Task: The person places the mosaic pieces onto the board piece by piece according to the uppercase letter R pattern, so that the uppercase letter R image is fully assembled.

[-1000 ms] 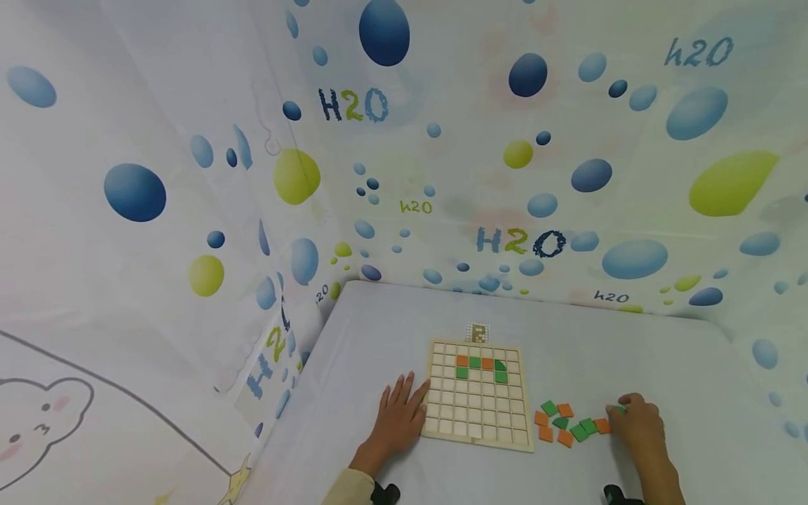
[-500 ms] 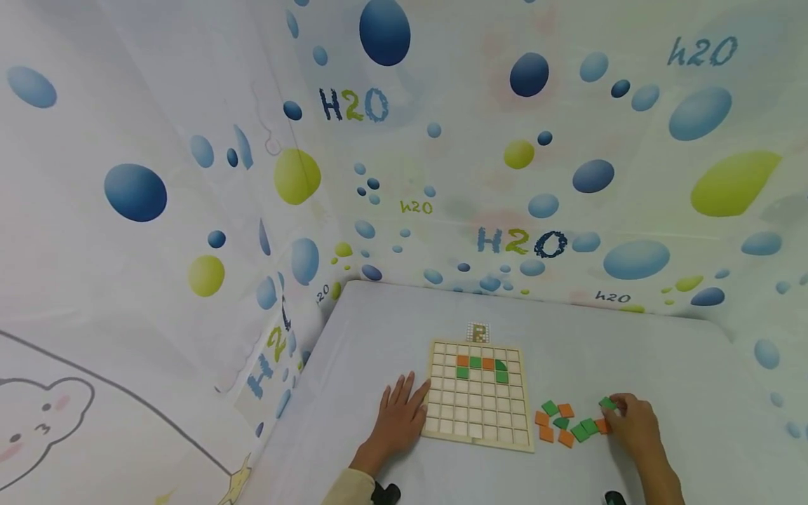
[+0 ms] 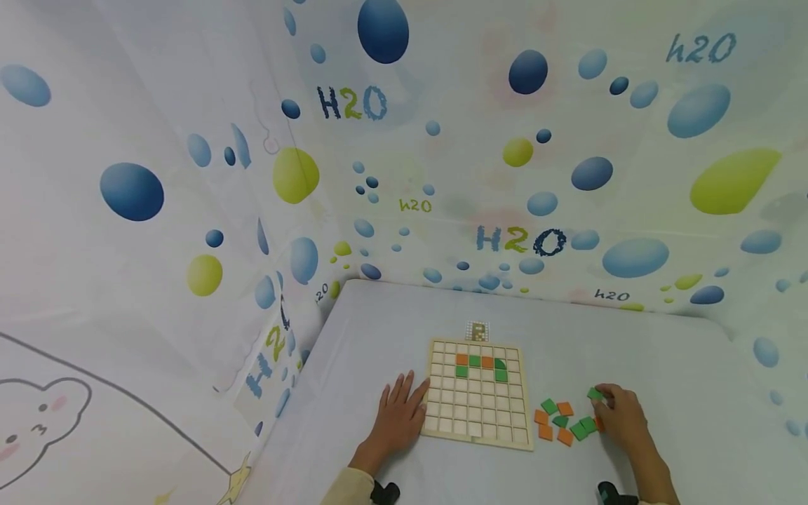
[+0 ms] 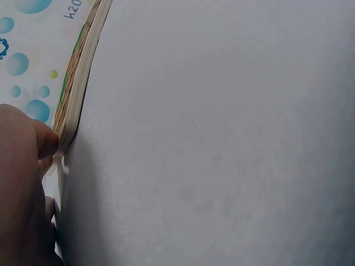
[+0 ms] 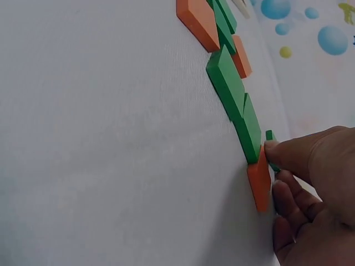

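Small flat green tile [image 3: 594,394]: pinched, right hand [image 3: 623,415], right of pale wooden grid board [image 3: 472,402]. Left hand [image 3: 399,415]: fingers spread, board's left edge. Risk: low carry could knock loose orange and green tiles [image 3: 560,421].

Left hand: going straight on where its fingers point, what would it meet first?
The left hand would likely meet the patterned wall, passing alongside the board it appears to touch; depth is unclear.

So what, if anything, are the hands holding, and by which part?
The right hand pinches a green tile by its right edge; the left hand grips nothing, resting at the side of the board.
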Motion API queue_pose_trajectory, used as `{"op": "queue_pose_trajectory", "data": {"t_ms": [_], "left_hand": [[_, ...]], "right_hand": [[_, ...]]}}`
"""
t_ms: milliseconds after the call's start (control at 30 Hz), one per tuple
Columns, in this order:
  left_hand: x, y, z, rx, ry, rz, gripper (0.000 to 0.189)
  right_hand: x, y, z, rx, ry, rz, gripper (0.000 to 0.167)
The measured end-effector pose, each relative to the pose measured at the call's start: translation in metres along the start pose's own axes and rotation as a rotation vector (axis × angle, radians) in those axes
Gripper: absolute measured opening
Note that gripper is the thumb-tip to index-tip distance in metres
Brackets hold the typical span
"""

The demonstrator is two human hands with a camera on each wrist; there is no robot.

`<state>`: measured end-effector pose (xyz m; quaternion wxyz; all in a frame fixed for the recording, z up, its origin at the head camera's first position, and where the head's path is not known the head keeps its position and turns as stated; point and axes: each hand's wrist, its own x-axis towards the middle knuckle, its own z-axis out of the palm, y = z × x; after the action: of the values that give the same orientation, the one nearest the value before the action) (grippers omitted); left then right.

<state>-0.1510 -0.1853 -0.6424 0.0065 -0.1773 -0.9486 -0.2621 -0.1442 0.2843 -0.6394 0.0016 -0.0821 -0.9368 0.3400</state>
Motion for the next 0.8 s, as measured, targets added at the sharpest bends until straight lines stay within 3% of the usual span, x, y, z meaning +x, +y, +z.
{"op": "queue_pose_trajectory", "data": {"t_ms": [367,633,800], "left_hand": [[0.001,0.000,-0.002,0.009,-0.039,-0.031,0.050],[0.000,-0.004,0.004,-0.004,0.016,-0.007,0.049],[-0.001,0.001,-0.002,-0.020,0.012,0.007,0.049]], "right_hand": [[0.006,-0.016,0.014,0.018,0.037,-0.040,0.034],[0.013,-0.040,0.027,0.049,-0.002,-0.012,0.035],[0.017,-0.062,0.043,0.076,-0.021,-0.027,0.036]]}}
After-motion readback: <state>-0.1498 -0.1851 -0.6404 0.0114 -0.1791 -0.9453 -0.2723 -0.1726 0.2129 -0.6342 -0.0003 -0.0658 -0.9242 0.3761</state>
